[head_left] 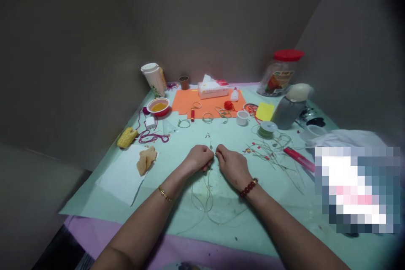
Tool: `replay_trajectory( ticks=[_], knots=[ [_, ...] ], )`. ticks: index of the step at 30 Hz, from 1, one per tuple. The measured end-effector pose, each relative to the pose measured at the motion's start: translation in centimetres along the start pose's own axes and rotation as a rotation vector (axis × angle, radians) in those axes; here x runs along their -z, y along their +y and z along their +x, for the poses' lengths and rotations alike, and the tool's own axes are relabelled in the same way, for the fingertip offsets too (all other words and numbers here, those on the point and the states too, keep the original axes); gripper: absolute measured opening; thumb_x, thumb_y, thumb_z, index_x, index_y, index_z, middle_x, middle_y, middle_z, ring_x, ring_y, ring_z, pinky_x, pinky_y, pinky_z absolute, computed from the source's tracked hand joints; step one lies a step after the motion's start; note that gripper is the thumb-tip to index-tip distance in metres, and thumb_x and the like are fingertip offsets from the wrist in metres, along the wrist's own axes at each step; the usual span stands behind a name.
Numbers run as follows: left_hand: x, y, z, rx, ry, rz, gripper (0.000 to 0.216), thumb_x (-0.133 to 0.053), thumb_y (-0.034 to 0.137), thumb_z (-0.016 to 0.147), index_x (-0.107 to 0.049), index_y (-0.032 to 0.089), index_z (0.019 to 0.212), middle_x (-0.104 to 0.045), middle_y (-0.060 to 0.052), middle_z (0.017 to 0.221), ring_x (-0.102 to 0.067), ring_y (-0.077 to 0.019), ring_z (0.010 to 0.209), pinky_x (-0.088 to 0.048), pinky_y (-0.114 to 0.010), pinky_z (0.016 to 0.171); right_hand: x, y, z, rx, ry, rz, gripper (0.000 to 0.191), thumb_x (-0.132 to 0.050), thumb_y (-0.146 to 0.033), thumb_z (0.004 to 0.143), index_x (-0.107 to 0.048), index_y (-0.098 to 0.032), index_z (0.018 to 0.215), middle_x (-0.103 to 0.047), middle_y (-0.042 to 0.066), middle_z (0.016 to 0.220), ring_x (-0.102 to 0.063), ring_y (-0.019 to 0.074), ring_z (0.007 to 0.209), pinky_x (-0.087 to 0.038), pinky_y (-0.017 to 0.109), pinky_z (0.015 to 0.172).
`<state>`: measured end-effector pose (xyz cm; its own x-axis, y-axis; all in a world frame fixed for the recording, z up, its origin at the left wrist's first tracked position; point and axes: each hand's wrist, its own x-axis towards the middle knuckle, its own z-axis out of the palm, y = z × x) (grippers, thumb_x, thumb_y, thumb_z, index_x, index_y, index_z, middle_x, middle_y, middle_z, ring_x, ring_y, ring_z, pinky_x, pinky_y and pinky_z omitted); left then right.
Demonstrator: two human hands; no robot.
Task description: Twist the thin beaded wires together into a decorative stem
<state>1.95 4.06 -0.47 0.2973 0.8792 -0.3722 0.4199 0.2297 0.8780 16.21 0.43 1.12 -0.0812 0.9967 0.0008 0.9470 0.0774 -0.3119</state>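
Observation:
My left hand (200, 157) and my right hand (231, 163) are close together over the middle of the table, with a narrow gap between them. Each is closed in a pinch on thin green cord (208, 196), whose loose strands trail down in loops toward the front edge. The short stretch between my fingertips is too small to make out. Just beyond my hands lie a few tiny bits (207, 135). To the right of my right hand are scattered cut cords (268, 154) with small red pieces, and a spool of green cord (266, 130).
Bracelets (197, 105) and a red lighter-like tube (192, 114) lie around an orange sheet (183, 99). Left are corn (127, 137), crackers (146, 161) and a bowl of yellow liquid (158, 107). Right are a bottle (289, 107), a red-lidded jar (278, 74) and a red-pink cutter-like tool (299, 159).

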Motion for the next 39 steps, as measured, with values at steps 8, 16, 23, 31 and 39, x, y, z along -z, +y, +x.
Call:
replay_trajectory(
  ticks=[8, 16, 23, 31, 39],
  knots=[
    [0.3, 0.9, -0.4, 0.040, -0.031, -0.103, 0.013, -0.052, 0.020, 0.073, -0.048, 0.016, 0.061, -0.047, 0.004, 0.044, -0.043, -0.0064, 0.033, -0.030, -0.018, 0.036, 0.0, -0.3, 0.1, -0.060, 0.021, 0.017, 0.020, -0.042, -0.027, 0.093, -0.061, -0.021, 0.090, -0.066, 0.003, 0.070, -0.051, 0.0140, 0.060, -0.017, 0.027, 0.054],
    [2.1, 1.8, -0.4, 0.224, -0.311, -0.396, 0.015, -0.054, 0.021, 0.074, -0.059, 0.009, 0.081, -0.070, -0.012, 0.073, -0.069, -0.0188, 0.065, -0.053, -0.025, 0.056, 0.5, 0.4, -0.5, 0.080, 0.099, 0.181, 0.023, -0.042, -0.021, 0.092, -0.064, -0.020, 0.089, -0.064, 0.004, 0.094, -0.056, 0.0136, 0.076, -0.030, 0.025, 0.061],
    [2.0, 1.2, -0.3, 0.175, -0.305, -0.427, 0.017, -0.053, 0.025, 0.073, -0.058, 0.010, 0.078, -0.069, -0.011, 0.070, -0.068, -0.0178, 0.063, -0.052, -0.024, 0.056, 1.4, -1.0, -2.4, 0.000, 0.217, 0.177, 0.023, -0.044, -0.030, 0.093, -0.060, -0.018, 0.081, -0.062, 0.005, 0.086, -0.055, 0.0151, 0.072, -0.032, 0.026, 0.062],
    [1.6, 1.6, -0.7, 0.128, -0.230, -0.439, 0.027, -0.060, 0.037, 0.076, -0.058, 0.010, 0.077, -0.065, -0.007, 0.069, -0.059, -0.0099, 0.053, -0.046, -0.021, 0.050, 0.3, -2.5, -2.8, -0.097, 0.035, 0.122, 0.034, -0.046, -0.044, 0.091, -0.058, -0.019, 0.072, -0.062, 0.004, 0.064, -0.050, 0.0151, 0.055, -0.021, 0.027, 0.052],
    [1.2, 1.2, -0.5, 0.121, -0.210, -0.397, 0.027, -0.067, 0.036, 0.075, -0.056, 0.011, 0.075, -0.062, -0.004, 0.067, -0.058, -0.0080, 0.052, -0.048, -0.020, 0.051, 0.4, -2.5, -2.9, -0.101, 0.038, 0.205, 0.025, -0.042, -0.025, 0.090, -0.057, -0.019, 0.071, -0.063, 0.003, 0.066, -0.048, 0.0131, 0.055, -0.021, 0.026, 0.053]
  ],
)
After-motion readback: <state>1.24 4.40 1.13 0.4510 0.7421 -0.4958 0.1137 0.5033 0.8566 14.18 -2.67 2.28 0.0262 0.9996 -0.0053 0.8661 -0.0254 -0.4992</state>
